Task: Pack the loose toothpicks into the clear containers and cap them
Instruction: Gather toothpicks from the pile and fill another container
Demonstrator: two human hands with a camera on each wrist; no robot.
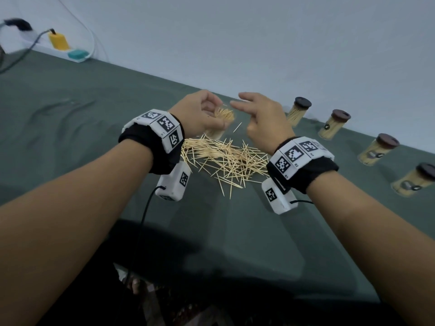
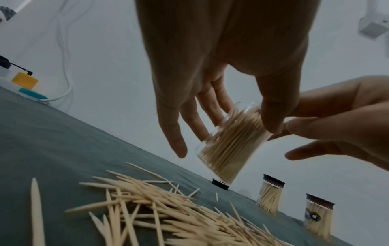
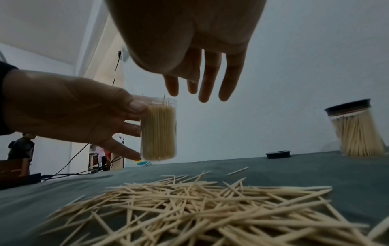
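Altogether: four capped containers (image 1: 299, 111); one uncapped container (image 1: 217, 128) in left hand (image 1: 197, 111).

We see an uncapped clear container (image 3: 158, 129), packed with toothpicks, held upright above a loose toothpick pile (image 1: 226, 158) on green cloth; four dark-capped full containers (image 1: 334, 124) line the right, one black cap (image 3: 278, 154) lying loose.

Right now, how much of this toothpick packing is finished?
Done: four capped containers stand filled along the table's far edge. In hand: the left hand grips an open, nearly full container; the right hand hovers empty. Left: a loose toothpick pile and a cap lying on the cloth.
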